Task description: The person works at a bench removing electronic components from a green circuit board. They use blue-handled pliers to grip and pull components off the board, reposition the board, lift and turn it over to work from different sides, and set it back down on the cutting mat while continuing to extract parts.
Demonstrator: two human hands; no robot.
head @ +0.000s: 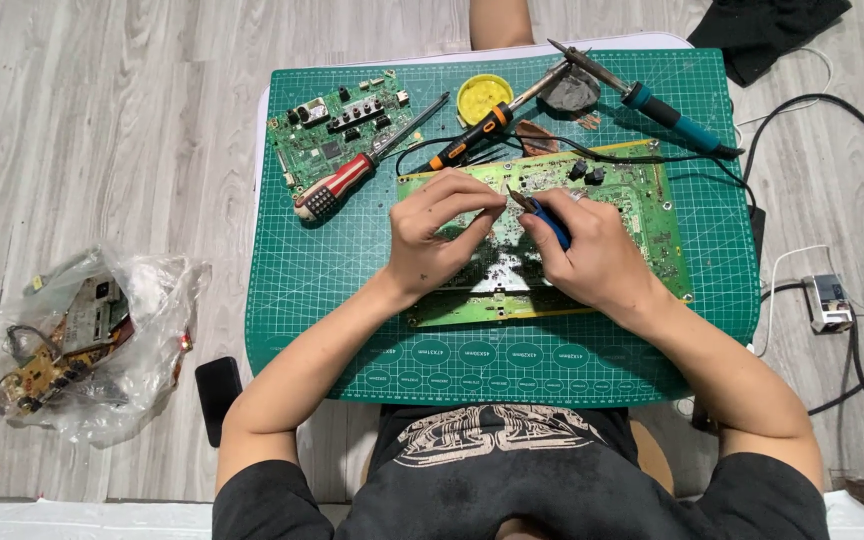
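Note:
A large green circuit board (642,215) lies on a green cutting mat (322,270). My left hand (437,235) rests on the board's left part, fingers pinched together at the tips near the board's middle; whether they hold something is too small to tell. My right hand (592,250) grips a blue-handled tool (549,222) like a pen, its dark tip pointing up-left onto the board close to my left fingertips.
On the mat's far side lie a smaller green board (337,130), a red-striped screwdriver (352,178), an orange-handled screwdriver (482,128), a yellow round tin (484,96) and a teal soldering iron (652,105). A plastic bag of boards (82,340) sits on the floor left. Cables (852,230) run right.

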